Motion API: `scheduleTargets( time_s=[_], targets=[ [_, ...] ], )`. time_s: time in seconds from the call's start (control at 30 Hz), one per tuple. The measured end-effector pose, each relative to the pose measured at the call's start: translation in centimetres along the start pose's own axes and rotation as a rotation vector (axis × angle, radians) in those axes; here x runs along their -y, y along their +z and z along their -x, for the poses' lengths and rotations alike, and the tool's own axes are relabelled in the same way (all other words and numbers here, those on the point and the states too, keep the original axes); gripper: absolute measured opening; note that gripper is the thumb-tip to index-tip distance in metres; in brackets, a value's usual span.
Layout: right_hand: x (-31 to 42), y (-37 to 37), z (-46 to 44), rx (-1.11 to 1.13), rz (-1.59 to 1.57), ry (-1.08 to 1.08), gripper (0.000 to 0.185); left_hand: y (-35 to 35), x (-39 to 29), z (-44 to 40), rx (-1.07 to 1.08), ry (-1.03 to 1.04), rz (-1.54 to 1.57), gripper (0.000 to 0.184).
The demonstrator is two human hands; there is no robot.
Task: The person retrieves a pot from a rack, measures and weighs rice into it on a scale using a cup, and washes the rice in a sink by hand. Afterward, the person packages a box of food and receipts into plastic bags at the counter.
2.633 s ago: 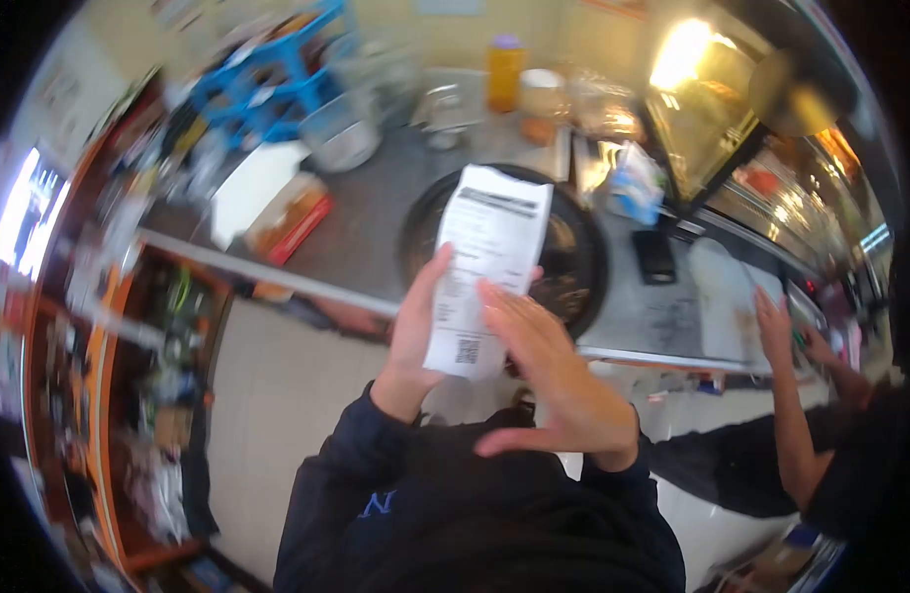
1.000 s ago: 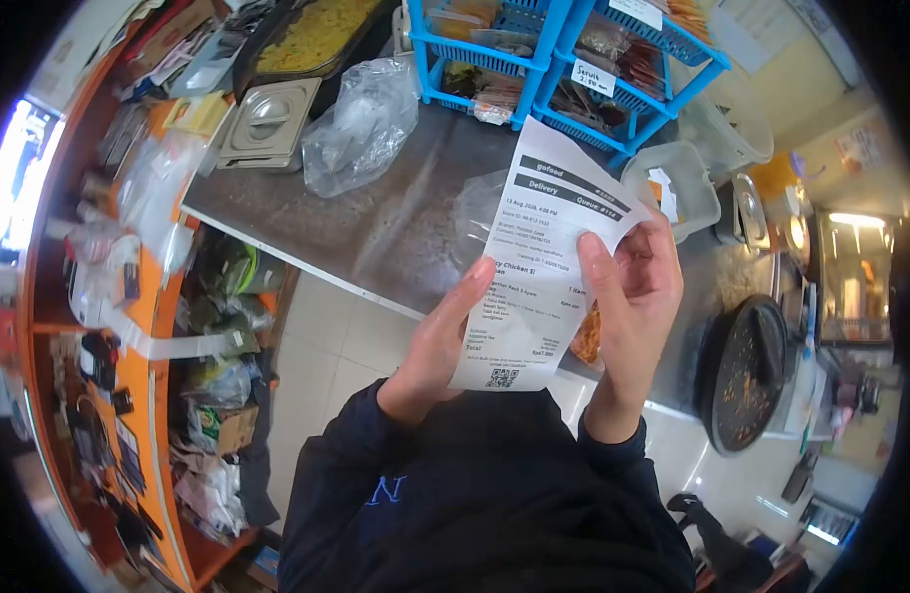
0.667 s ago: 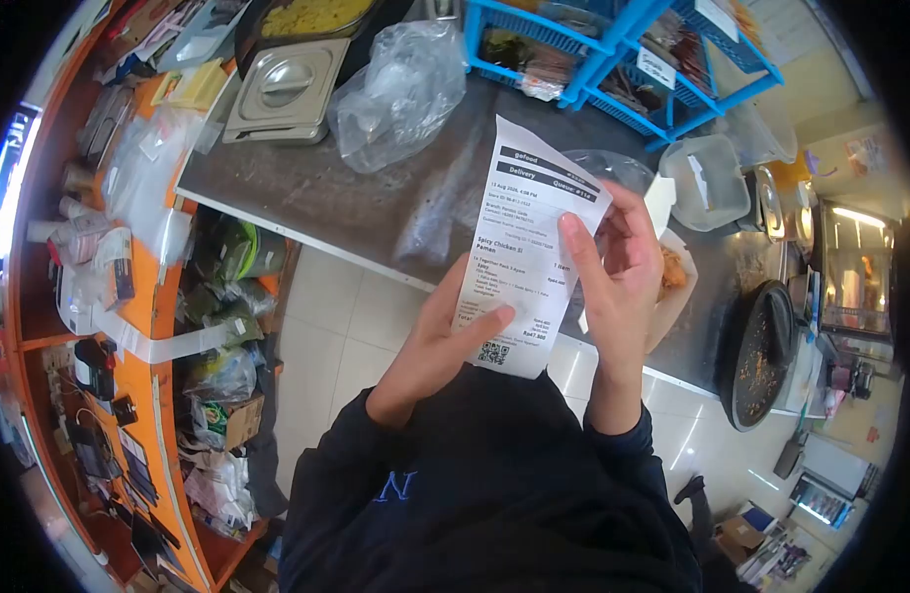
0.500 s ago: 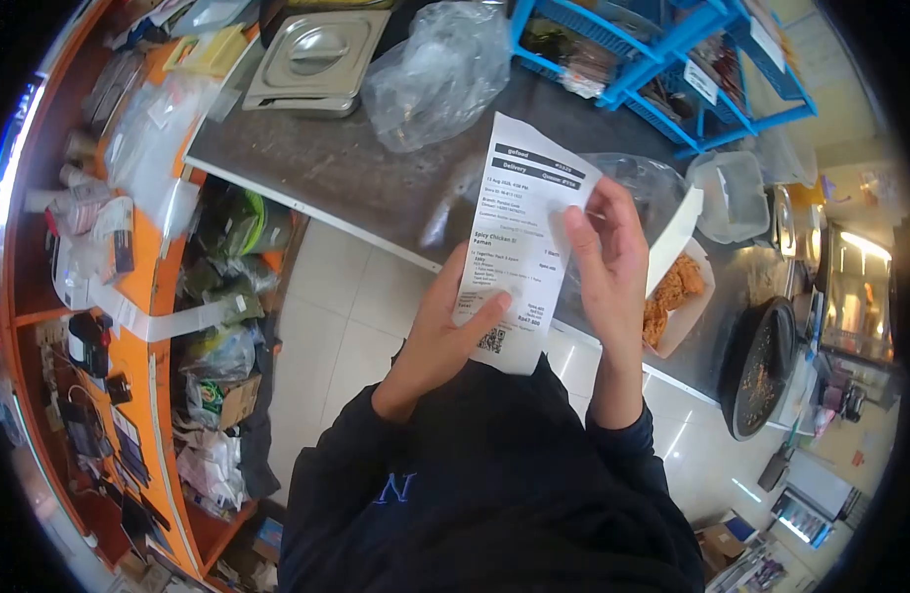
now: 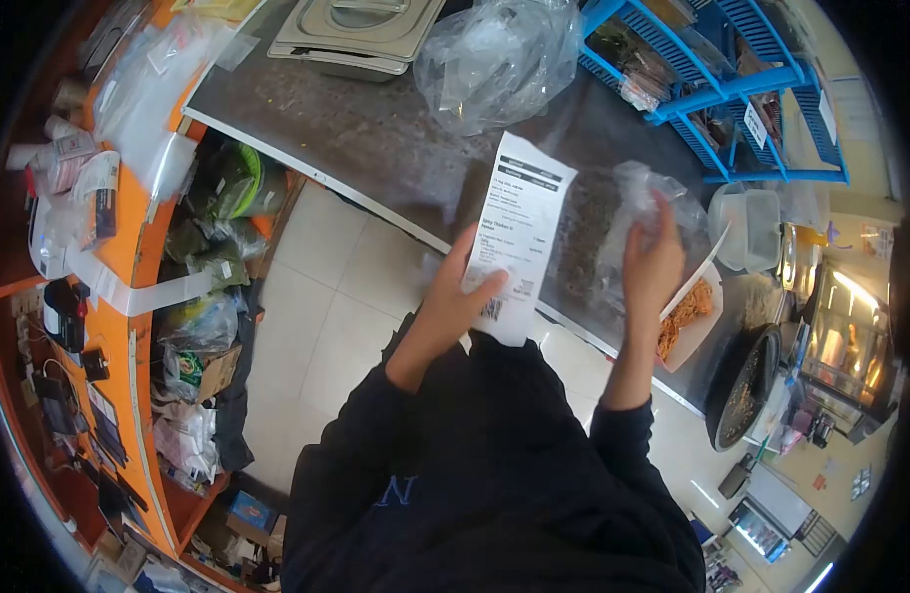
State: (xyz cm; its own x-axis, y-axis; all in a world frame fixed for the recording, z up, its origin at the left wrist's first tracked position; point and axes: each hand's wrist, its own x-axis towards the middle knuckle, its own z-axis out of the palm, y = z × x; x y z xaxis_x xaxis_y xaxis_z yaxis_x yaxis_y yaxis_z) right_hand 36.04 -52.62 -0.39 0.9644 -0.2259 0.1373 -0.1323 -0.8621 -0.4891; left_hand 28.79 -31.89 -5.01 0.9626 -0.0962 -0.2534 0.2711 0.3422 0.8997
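My left hand (image 5: 445,316) pinches the lower part of a long printed receipt (image 5: 519,227), thumb across its face, and holds it upright above the counter edge. To the right, my right hand (image 5: 654,259) is at a thin clear plastic bag (image 5: 613,252), its fingers bent into the crumpled upper part. That hand is slightly blurred. Just beyond the right wrist, pieces of fried chicken (image 5: 686,321) sit in an open paper box (image 5: 700,331) with its lid flap raised.
A lidded steel pan (image 5: 351,40) and a bundle of clear bags (image 5: 499,64) lie on the dark counter (image 5: 356,138). Blue baskets (image 5: 712,94), a clear plastic tub (image 5: 743,229) and a black pan (image 5: 741,390) stand at right. An orange shelf (image 5: 143,395) is on the left.
My right hand has left the receipt and moved right to the clear bag, which is now bunched up at its fingers. My left hand still holds the receipt. The view has shifted.
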Motion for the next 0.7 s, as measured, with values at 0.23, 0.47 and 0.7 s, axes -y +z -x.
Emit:
scheduleTargets(
  time_s=[0.23,0.47,0.7],
  targets=[
    [3.1,0.5,-0.9,-0.077,0.061,-0.424,0.044,0.8,7.3,-5.7,0.092,0.017,-0.215,0.056],
    [1.2,8.9,-0.9,0.069,0.213,-0.497,0.055,0.2,3.7,-2.0,-0.189,0.258,-0.805,0.055],
    [2.9,-3.2,1.1,0.142,-0.621,-0.200,0.047,-2.4,2.0,0.9,-0.139,0.320,-1.020,0.041]
  ],
)
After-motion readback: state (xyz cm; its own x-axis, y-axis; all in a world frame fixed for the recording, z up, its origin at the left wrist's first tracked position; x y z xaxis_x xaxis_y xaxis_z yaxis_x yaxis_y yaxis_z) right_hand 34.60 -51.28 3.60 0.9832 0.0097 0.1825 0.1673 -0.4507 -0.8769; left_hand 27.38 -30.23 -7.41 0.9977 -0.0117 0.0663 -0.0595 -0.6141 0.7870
